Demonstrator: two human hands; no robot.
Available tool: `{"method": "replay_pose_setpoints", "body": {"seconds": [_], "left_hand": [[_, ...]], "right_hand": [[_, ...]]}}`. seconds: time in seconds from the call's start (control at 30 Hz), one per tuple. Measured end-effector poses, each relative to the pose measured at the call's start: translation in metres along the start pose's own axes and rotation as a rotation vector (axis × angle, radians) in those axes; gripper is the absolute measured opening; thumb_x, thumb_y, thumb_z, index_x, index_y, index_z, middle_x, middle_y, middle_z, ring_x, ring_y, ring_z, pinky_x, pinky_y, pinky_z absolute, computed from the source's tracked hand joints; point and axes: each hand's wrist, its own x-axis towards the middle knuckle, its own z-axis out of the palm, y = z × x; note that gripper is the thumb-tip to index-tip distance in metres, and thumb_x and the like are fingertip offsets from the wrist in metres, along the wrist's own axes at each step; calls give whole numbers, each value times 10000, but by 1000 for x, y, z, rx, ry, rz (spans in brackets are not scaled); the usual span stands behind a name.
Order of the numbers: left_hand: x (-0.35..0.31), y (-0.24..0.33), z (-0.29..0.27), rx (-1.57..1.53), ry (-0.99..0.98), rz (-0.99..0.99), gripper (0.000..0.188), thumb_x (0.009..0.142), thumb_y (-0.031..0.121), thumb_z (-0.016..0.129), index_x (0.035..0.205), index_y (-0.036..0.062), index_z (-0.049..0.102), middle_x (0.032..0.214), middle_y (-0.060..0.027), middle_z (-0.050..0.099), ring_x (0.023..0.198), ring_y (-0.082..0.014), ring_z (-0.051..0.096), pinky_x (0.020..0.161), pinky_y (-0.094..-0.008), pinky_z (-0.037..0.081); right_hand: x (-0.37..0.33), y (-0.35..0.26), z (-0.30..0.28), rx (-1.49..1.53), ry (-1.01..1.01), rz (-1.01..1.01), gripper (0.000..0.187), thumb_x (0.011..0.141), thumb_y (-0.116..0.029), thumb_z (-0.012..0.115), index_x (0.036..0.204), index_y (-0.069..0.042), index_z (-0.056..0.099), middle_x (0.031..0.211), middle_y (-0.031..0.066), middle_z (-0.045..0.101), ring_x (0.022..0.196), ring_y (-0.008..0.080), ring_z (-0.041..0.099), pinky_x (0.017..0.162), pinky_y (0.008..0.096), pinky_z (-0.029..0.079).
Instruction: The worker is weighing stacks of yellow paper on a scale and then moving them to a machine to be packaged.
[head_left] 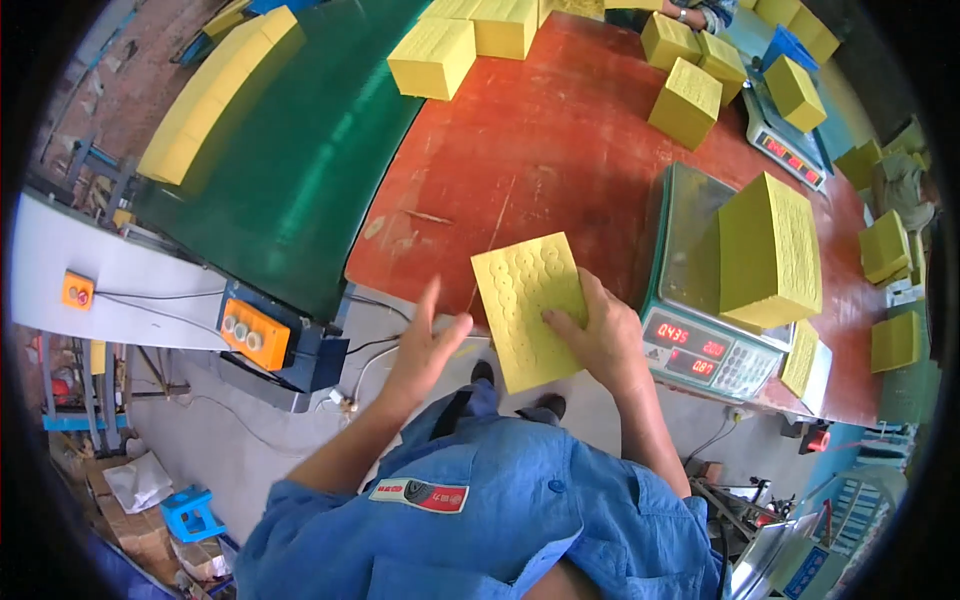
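My right hand (pixel 612 338) grips a yellow paper stack (pixel 528 300) by its right side, thumb on the front face. Rows of rounded, coin-like marks are pressed into that face, and the stack tilts in front of my body near the table edge. To its left, my left hand (pixel 424 350) is in the air with fingers apart, holding nothing. Right of my right hand, a digital scale (pixel 688 345) with lit red digits carries a large block of yellow paper (pixel 768 250). A thin yellow paper piece (pixel 800 358) lies by the scale's right front corner.
A red table (pixel 440 180) spreads ahead, with several yellow blocks (pixel 688 103) at its far side. On the left runs a green conveyor belt (pixel 300 150) bearing a yellow row (pixel 215 100); its orange button box (pixel 255 330) is close by. Another person's hand (pixel 685 12) is at the far side beyond a second scale (pixel 785 145).
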Motion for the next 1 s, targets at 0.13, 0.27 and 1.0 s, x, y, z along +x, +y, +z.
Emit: {"method": "replay_pose_setpoints", "body": {"seconds": [0.13,0.27,1.0], "left_hand": [[-44,23,32,-592,-179,-650,669,1002,394,478,1535,66,242,1513,-124,373,1382,-253,375,1115,-409,321],[-38,1,53,-791,-151,-477,737,937,372,600,1511,66,251,1440,-113,429,1298,-232,453,1042,-391,399],[9,221,148,-731,-428,-63,609,950,268,552,1454,-8,349,1407,-154,485,1290,-233,496,1049,-405,430]], "right_hand": [[-14,6,6,44,23,-38,622,819,-384,718,1257,12,524,999,231,680,916,387,674,787,444,536],[-19,18,14,100,-7,-73,614,843,-405,690,1240,35,526,1017,260,661,956,400,657,826,458,524],[-101,58,-219,874,200,-20,841,842,-410,756,1458,6,365,1300,178,557,1123,236,591,928,353,488]]}}
